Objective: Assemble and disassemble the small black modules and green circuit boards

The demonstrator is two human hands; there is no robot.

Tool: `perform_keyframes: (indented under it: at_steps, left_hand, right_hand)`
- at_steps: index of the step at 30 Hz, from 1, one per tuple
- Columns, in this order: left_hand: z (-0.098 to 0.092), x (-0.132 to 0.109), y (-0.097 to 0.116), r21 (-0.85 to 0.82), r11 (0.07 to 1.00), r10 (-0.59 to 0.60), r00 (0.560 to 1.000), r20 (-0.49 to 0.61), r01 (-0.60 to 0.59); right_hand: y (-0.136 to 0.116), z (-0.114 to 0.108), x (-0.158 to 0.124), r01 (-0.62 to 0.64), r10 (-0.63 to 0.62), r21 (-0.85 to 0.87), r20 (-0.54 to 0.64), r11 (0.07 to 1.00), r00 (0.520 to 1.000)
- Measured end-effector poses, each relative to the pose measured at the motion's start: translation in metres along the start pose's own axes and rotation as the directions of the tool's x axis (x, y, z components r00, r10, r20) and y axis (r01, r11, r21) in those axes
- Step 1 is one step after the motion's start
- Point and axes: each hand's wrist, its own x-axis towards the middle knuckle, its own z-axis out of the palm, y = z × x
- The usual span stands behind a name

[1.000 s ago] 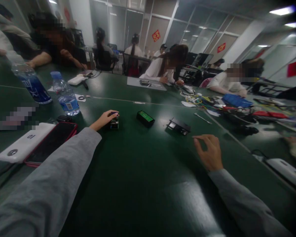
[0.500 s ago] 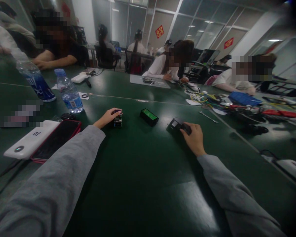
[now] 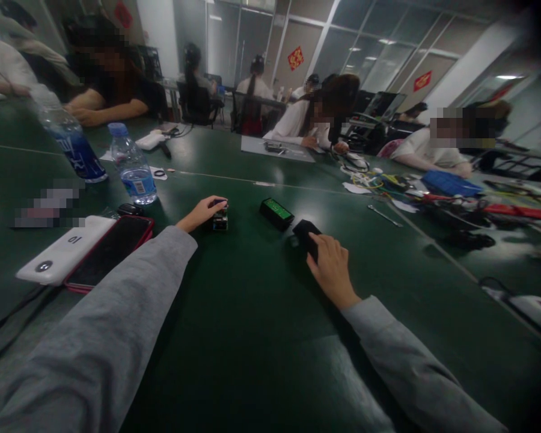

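Observation:
My left hand (image 3: pixel 207 211) is closed over a small electronic module (image 3: pixel 220 223) with shiny metal parts, which rests on the table. To the right of it a black box with a green circuit board (image 3: pixel 278 210) in its top lies by itself, touched by neither hand. My right hand (image 3: pixel 331 264) grips a dark block-shaped piece (image 3: pixel 305 233), fingers on top and thumb on the near side. That piece is tilted, close to the near right end of the black box. Its underside is hidden.
On the left are a white power bank (image 3: pixel 58 255), a red-edged phone (image 3: pixel 110 249), a water bottle (image 3: pixel 135 171) and a blue-labelled bottle (image 3: pixel 74 147). A wrench (image 3: pixel 385 215) and tangled cables (image 3: pixel 433 195) lie on the right. Several people sit across the green table (image 3: pixel 234 337).
My right hand has moved left with the dark piece and turned it, bringing it near the black box. My left hand stays on the module. The whole view shifts slightly.

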Motion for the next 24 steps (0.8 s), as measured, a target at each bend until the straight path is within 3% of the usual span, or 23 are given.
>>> perform_keyframes:
  at_steps: [4,8,12,16,18,20,22,24]
  left_hand:
    - [0.000,0.002,-0.004,-0.004,1.000,0.014,1.000,0.005,-0.014]
    - [-0.001,0.003,-0.007,-0.014,1.000,0.008,1.000,0.013,-0.008]
    - [-0.001,0.002,-0.005,-0.013,1.000,-0.009,1.000,0.011,0.009]
    - [-0.001,0.001,-0.005,-0.031,0.999,-0.009,1.000,0.005,0.009]
    - [0.000,0.002,-0.005,-0.032,0.999,-0.009,1.000,0.006,0.009]
    - [0.000,0.002,-0.005,-0.029,1.000,-0.011,1.000,0.007,0.011]
    - [0.001,0.002,-0.005,-0.036,0.999,-0.013,1.000,0.007,0.013]
    - [0.001,0.001,-0.004,-0.046,0.999,-0.014,1.000,0.000,0.014]
  right_hand:
    - [-0.008,-0.009,-0.004,0.049,-0.048,0.079,-0.006,0.996,0.999]
    - [0.000,-0.001,0.000,-0.117,0.143,0.182,-0.133,0.976,0.981]
    - [0.003,0.004,-0.002,-0.140,0.127,0.387,0.059,0.912,0.990]
    - [0.004,-0.018,-0.033,-0.150,0.042,0.513,0.216,0.845,0.976]
    - [0.030,-0.029,-0.061,-0.186,0.049,0.516,0.268,0.836,0.962]
    - [0.082,-0.036,-0.092,-0.266,0.168,0.446,0.246,0.854,0.955]
    - [0.147,-0.041,-0.121,-0.401,0.381,0.327,0.128,0.856,0.916]
    - [0.205,-0.051,-0.142,-0.487,0.517,0.245,-0.073,0.838,0.853]
